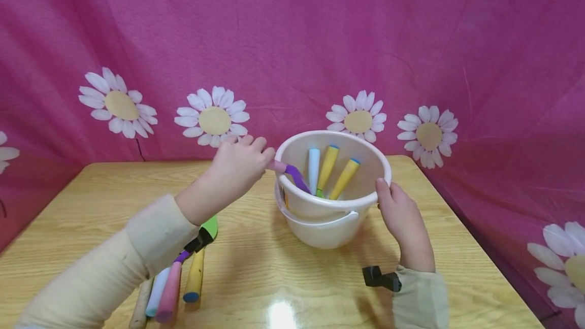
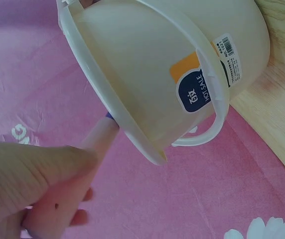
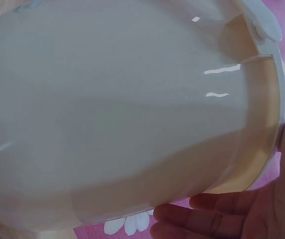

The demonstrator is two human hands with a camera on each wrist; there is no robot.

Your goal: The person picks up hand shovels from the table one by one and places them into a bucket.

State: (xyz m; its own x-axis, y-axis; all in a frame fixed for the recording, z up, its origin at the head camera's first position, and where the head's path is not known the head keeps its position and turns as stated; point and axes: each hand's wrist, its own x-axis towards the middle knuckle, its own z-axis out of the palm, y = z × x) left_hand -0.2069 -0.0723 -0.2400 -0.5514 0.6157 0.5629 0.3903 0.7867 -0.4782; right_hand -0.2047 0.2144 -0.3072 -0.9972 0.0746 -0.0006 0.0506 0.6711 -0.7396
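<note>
My left hand (image 1: 242,166) grips the pink handle of a tool (image 1: 299,179) at the left rim of a white bucket (image 1: 326,227). The tool's purple neck slants down inside; its working end is hidden. In the left wrist view, the pink handle (image 2: 100,139) crosses beside the bucket's rim, with my thumb along it. My right hand (image 1: 404,217) holds the right side of the rim, thumb on top and fingers against the outside. Inside the bucket stand a light blue handle (image 1: 314,169) and two yellow handles (image 1: 345,179) with blue ends.
Under my left forearm, several more tools lie on the wooden table (image 1: 256,288): a pink handle (image 1: 169,293), a light blue handle (image 1: 157,293), a yellow handle (image 1: 195,273), a beige handle (image 1: 140,306) and a green head (image 1: 210,226). Pink daisy cloth (image 1: 283,39) hangs behind.
</note>
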